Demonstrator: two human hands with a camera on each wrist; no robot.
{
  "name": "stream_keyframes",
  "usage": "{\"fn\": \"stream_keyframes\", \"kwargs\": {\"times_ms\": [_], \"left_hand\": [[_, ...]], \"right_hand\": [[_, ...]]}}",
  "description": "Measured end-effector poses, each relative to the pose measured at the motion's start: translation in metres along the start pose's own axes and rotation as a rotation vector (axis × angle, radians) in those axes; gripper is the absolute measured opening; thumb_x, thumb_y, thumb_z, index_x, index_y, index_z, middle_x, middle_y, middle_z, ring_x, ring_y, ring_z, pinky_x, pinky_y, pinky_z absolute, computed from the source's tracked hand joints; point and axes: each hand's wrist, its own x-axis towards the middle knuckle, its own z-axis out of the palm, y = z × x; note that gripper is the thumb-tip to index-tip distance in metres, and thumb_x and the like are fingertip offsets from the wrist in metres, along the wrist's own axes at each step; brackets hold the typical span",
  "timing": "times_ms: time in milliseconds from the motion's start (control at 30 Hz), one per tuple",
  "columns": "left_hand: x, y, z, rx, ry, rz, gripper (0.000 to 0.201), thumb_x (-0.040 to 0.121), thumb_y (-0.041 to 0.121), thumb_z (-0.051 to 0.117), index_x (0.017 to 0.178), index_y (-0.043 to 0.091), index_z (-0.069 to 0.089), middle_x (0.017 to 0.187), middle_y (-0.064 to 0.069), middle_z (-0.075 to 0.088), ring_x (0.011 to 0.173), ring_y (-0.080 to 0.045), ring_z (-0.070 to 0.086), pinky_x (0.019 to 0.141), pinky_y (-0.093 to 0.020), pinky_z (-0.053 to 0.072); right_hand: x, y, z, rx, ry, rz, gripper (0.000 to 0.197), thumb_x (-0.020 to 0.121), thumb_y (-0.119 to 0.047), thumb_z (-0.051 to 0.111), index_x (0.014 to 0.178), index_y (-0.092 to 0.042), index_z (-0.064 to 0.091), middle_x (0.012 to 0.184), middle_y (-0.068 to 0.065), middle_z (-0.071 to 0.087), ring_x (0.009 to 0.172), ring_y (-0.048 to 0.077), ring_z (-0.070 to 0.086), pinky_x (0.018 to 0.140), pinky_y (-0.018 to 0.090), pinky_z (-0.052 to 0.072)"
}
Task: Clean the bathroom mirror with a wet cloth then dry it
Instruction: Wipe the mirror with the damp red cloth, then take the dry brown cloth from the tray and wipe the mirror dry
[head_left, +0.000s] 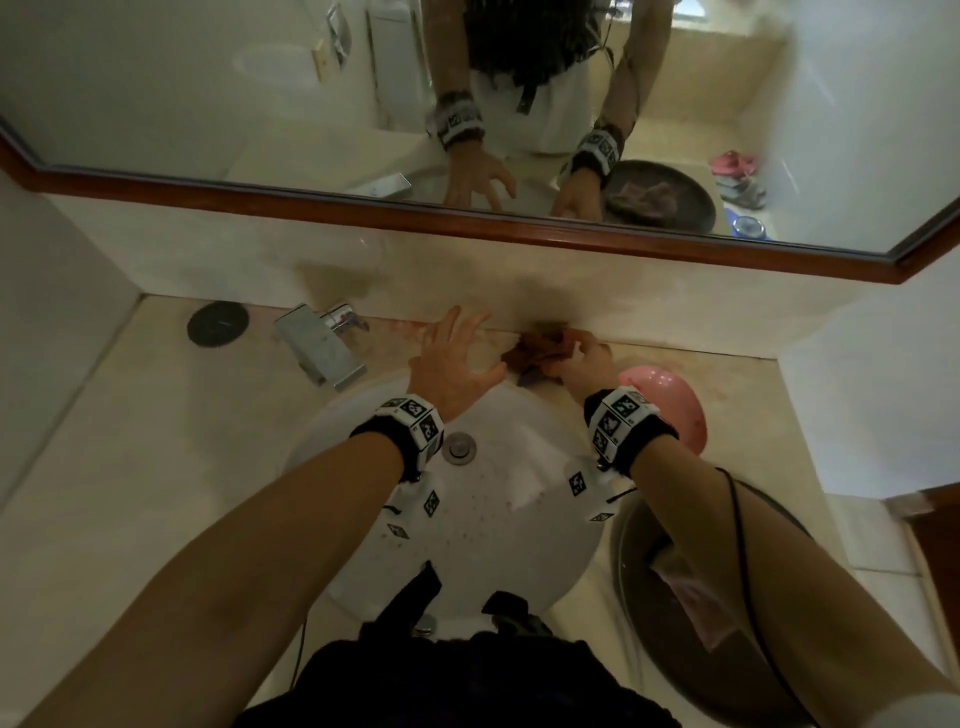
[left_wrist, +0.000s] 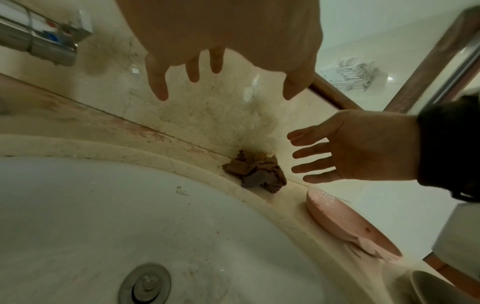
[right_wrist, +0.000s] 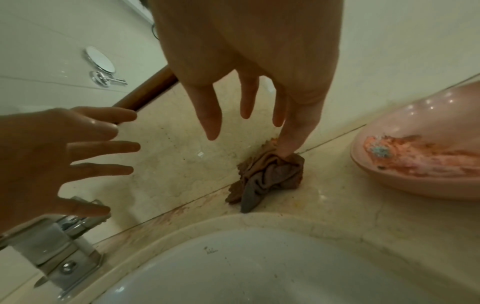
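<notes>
Dark basin (head_left: 649, 613): nearest, at right of the counter; pink cloth (head_left: 698, 605) lies in it, likely the dry one kept apart for the drying step.
Sink (head_left: 467, 525): white bowl, drain plug (head_left: 459, 448) in its bottom; both forearms reach across it.
Left hand (head_left: 451, 364): fingers spread and straight, holds nothing, hovers over the counter strip behind the sink, just left of the cloth. Likely ready to help gather it.
Right hand (head_left: 584, 361): fingers extended, not curled round anything; one fingertip (right_wrist: 285, 153) presses on the cloth. No grip yet, by this reading.
Brown cloth (right_wrist: 267, 176): the task's thing; crumpled against the backsplash on the counter, between sink rim and pink dish (right_wrist: 420, 148). Looks like the wet wiper, parked by the water.
Faucet (head_left: 324, 345): back left of the sink, well apart from the cloth.
Mirror (head_left: 208, 78): farthest, wood-framed above the backsplash; neither hand touches it.
View differences: right wrist alone shows the fingertip contact and soap residue in the dish; left wrist shows the right hand's palm open beside the cloth; head alone shows the mirror, basin and pink cloth.
</notes>
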Motion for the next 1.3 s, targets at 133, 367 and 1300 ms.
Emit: {"fn": "stream_keyframes", "kwargs": {"times_ms": [133,367,1300], "left_hand": [[-0.011,-0.002,-0.005,-0.029,-0.06,-0.055,0.079,0.078,0.056,0.065,0.147,0.046,0.03,0.163,-0.001,0.012,0.149,-0.033,0.009,0.109,-0.068,0.026],[-0.02,-0.002,0.004,-0.014,-0.107,0.036,0.077,0.072,0.069,0.052,0.143,0.05,0.032,0.161,0.001,0.023,0.147,-0.03,0.019,0.111,-0.06,0.031],[-0.107,0.158,0.158,0.102,-0.331,0.365,0.059,0.087,0.057,0.06,0.141,0.039,0.044,0.14,0.007,0.053,0.124,-0.017,0.052,0.1,-0.038,0.045]], "right_hand": [[-0.024,-0.001,-0.002,0.009,0.003,-0.064,0.068,0.069,-0.022,0.08,0.13,-0.022,0.05,0.112,0.0,0.038,0.109,0.027,0.045,0.094,0.033,0.04],[-0.062,0.025,-0.016,-0.115,0.062,-0.032,0.072,0.074,-0.029,0.076,0.138,-0.031,0.043,0.14,0.008,0.04,0.127,0.03,0.041,0.106,0.047,0.037],[-0.174,0.227,-0.173,-0.035,0.238,0.242,0.07,0.076,-0.033,0.076,0.138,-0.025,0.044,0.132,0.002,0.052,0.119,0.022,0.052,0.096,0.031,0.042]]}}
